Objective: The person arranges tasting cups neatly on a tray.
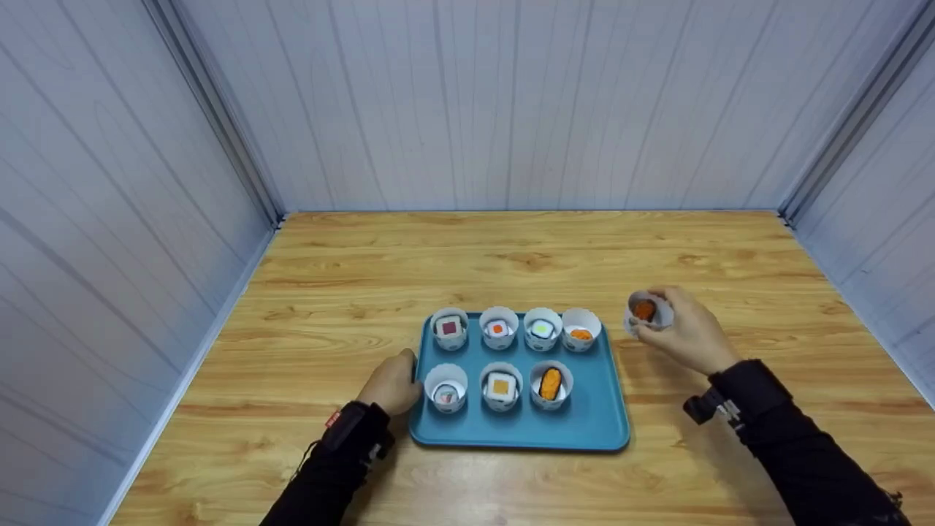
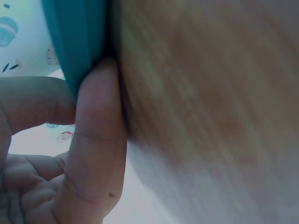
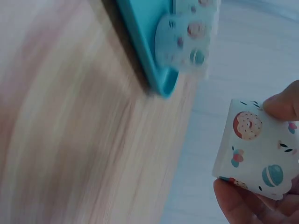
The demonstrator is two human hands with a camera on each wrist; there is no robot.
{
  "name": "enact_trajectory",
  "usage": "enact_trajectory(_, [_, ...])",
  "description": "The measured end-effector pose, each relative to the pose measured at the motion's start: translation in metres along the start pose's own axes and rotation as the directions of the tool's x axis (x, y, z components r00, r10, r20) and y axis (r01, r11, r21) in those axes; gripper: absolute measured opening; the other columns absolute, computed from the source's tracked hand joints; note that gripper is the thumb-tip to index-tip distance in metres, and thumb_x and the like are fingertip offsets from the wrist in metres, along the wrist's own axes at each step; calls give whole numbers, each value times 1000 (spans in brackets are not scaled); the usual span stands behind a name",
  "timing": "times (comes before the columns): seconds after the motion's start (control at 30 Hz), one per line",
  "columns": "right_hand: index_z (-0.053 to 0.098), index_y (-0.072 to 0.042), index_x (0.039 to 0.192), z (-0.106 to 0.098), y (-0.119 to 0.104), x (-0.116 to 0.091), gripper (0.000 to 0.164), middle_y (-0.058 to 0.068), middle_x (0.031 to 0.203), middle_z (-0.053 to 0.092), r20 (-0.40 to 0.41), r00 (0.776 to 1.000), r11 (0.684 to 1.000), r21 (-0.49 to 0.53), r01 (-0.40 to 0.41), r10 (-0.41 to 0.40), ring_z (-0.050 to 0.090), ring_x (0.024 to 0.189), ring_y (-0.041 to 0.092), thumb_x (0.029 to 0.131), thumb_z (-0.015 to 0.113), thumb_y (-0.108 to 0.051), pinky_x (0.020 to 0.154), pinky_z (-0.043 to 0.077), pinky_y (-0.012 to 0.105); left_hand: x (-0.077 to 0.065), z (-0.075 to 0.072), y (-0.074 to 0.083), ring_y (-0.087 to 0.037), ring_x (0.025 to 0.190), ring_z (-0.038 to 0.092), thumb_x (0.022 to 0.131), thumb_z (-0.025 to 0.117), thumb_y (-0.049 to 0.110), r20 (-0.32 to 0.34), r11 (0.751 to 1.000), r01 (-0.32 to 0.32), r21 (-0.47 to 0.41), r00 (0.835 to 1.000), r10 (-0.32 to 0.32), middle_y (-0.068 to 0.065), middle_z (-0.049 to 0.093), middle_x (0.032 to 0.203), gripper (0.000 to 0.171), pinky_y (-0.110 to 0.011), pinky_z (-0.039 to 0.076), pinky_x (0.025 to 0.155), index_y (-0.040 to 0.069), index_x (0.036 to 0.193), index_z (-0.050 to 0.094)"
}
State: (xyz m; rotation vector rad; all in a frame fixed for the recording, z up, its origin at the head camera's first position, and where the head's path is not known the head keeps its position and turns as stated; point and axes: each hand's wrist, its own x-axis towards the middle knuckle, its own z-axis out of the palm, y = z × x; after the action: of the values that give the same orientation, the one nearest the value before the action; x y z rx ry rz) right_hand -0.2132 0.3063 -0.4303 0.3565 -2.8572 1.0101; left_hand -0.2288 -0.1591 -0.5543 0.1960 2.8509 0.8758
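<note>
My right hand [image 1: 690,329] grips a white paper cup [image 1: 630,314] between thumb and fingers, off to the right of the tray. Inside that cup lies a small orange-red sushi piece [image 1: 644,310]. The right wrist view shows the cup's [image 3: 261,149] printed side with donuts and macarons. At the left edge of the blue tray [image 1: 526,432], my left hand [image 1: 391,383] pinches the rim. Its thumb [image 2: 96,140] presses the outside of the tray's rim [image 2: 79,37] in the left wrist view. Several similar cups stand on the tray in two rows.
The back row holds cups with a dark-red-centred roll [image 1: 449,327], a red-centred roll [image 1: 498,329], a green-centred roll [image 1: 542,329] and an orange piece [image 1: 581,334]. The wooden table [image 1: 526,256] meets pale panel walls [image 1: 482,109] on three sides.
</note>
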Motion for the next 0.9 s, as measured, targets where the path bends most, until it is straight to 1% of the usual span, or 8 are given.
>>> enact_trajectory(0.13, [53,13,144,11,-11,-11,60,34,134,63,23,996,996,3,86,-86,66,116,49,94,79,-6,96,56,62,1,0,-1,-22,76,57,92,68,6,0,1000,-4,-2,1000,4,-8,63,86,16,-41,50,71,2,106,63])
enact_trajectory(0.2, [56,12,141,18,-13,-15,58,31,131,66,38,990,991,11,132,-133,68,114,45,91,81,-4,95,58,60,1,0,-1,-22,75,57,92,68,7,-2,1000,-6,1,1000,6,-8,63,85,15,-41,50,71,2,105,62])
enact_trajectory(0.27, [58,10,138,24,-15,-19,57,28,130,68,63,985,987,17,162,-162,70,114,41,88,83,-3,94,59,57,1,0,-1,-22,75,57,92,68,7,-3,1000,-4,6,1000,4,-8,63,85,15,-41,50,71,2,105,62])
enact_trajectory(0.4, [61,5,135,37,-15,-26,54,22,128,69,135,972,981,40,190,-194,70,114,35,86,83,-3,96,60,52,1,0,0,-22,75,57,92,68,7,0,1000,7,6,1000,-7,-7,62,84,15,-41,50,71,2,105,62])
enact_trajectory(0.53, [62,3,134,47,-13,-30,53,18,128,68,193,954,973,37,226,-229,69,115,33,86,82,-4,97,60,51,0,-2,3,-23,76,57,91,69,6,-1,1000,9,-4,1000,-9,-8,62,84,15,-42,51,71,2,104,62])
enact_trajectory(0.63, [60,2,134,53,-12,-33,54,17,127,67,223,940,966,33,257,-258,68,113,31,85,82,-4,96,60,48,-1,-3,5,-24,76,57,90,68,5,-1,1000,6,-3,1000,-6,-8,62,84,15,-43,51,72,2,103,62])
enact_trajectory(0.77, [59,1,135,60,-10,-35,55,15,127,66,261,925,961,51,274,-277,67,113,29,85,81,-4,96,58,46,-2,-4,6,-24,76,56,90,66,4,8,1000,18,-4,1000,-18,-8,61,84,15,-41,50,71,1,104,62])
enact_trajectory(0.9, [58,2,134,64,-9,-36,57,16,126,64,270,914,953,61,296,-301,66,113,30,84,83,-4,97,58,47,-2,-3,5,-24,75,56,91,67,4,7,1000,24,-9,1000,-24,-8,61,84,15,-40,49,70,1,104,62])
